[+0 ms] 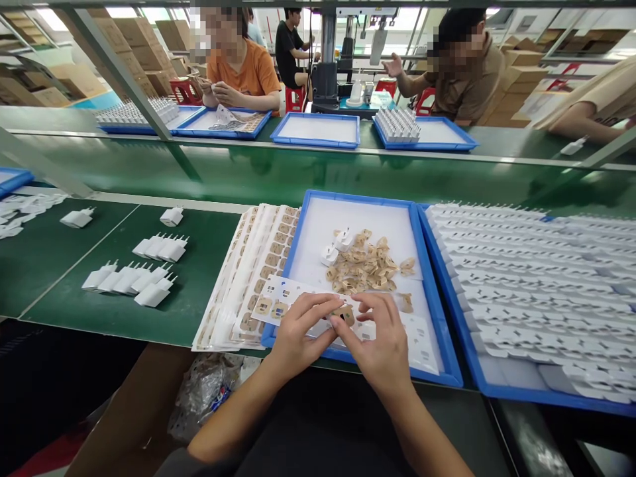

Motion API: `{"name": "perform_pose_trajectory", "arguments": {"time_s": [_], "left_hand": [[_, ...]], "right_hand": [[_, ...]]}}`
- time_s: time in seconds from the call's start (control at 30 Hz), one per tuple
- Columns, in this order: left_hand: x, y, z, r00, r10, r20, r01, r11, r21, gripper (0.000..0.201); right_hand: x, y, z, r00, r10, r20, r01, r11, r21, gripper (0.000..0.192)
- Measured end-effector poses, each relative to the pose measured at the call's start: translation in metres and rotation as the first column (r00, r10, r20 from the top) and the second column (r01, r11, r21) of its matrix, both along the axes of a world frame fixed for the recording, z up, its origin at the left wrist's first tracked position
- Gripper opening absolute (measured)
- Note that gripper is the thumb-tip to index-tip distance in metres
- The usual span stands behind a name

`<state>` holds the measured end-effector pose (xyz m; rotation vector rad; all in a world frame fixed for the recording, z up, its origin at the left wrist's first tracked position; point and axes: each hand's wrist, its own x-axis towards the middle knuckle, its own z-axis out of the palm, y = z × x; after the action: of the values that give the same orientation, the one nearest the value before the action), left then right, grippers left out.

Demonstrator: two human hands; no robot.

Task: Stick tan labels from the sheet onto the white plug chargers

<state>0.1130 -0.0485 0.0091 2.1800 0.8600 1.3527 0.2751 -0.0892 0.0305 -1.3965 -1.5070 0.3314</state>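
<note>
Over the near part of a blue-rimmed tray [437,338], my left hand [301,331] and my right hand [380,338] meet at a small tan die-cut piece [346,315] with a dark slot. Fingertips and thumbs of both hands pinch it; whether a white charger lies behind it is hidden. Under the hands is a white backing sheet [265,291] with tan pieces still on it. A pile of loose, curled tan pieces [368,265] sits in the tray, with two white plug chargers [344,239] at its far left edge.
Stacked sticker sheets [233,278] lie left of the tray. Farther left, several white chargers [155,291] rest on the green table [50,265]. Rows of white chargers [536,278] fill another tray at right. Across the line, co-workers sit behind more blue trays [315,141].
</note>
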Motion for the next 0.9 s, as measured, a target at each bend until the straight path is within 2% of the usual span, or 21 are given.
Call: {"name": "perform_pose_trajectory", "arguments": {"time_s": [0.1, 0.17, 0.27, 0.33, 0.47, 0.53, 0.67, 0.9], "left_hand": [[0.004, -0.003, -0.002, 0.994, 0.026, 0.106, -0.026, 1.0, 0.001, 0.035], [0.008, -0.005, -0.004, 0.984, 0.046, 0.173, -0.047, 0.999, 0.0, 0.035], [0.013, -0.007, -0.009, 0.968, 0.085, 0.236, -0.09, 0.996, 0.01, 0.039], [0.016, -0.007, -0.012, 0.961, 0.113, 0.254, -0.126, 0.991, 0.037, 0.04], [0.021, -0.006, -0.014, 0.953, 0.161, 0.256, -0.187, 0.979, 0.079, 0.037], [0.022, -0.006, -0.016, 0.956, 0.164, 0.245, -0.19, 0.978, 0.09, 0.034], [0.024, -0.006, -0.019, 0.96, 0.15, 0.235, -0.178, 0.979, 0.101, 0.033], [0.03, -0.009, -0.019, 0.949, 0.192, 0.249, -0.225, 0.968, 0.11, 0.029]], "right_hand": [[0.001, -0.002, -0.001, 0.979, 0.113, -0.167, -0.128, 0.988, -0.086, 0.039], [-0.001, -0.004, -0.003, 0.923, 0.196, -0.331, -0.241, 0.965, -0.099, 0.035], [-0.007, -0.007, -0.008, 0.841, 0.2, -0.503, -0.268, 0.961, -0.066, 0.032], [-0.01, -0.008, -0.011, 0.835, 0.178, -0.521, -0.235, 0.971, -0.046, 0.032], [-0.014, -0.005, -0.012, 0.871, 0.149, -0.469, -0.177, 0.984, -0.016, 0.031], [-0.016, -0.003, -0.012, 0.868, 0.152, -0.473, -0.193, 0.98, -0.039, 0.027], [-0.022, -0.001, -0.01, 0.85, 0.14, -0.508, -0.18, 0.983, -0.03, 0.031], [-0.024, 0.004, -0.01, 0.783, 0.144, -0.606, -0.175, 0.985, 0.009, 0.005]]}}
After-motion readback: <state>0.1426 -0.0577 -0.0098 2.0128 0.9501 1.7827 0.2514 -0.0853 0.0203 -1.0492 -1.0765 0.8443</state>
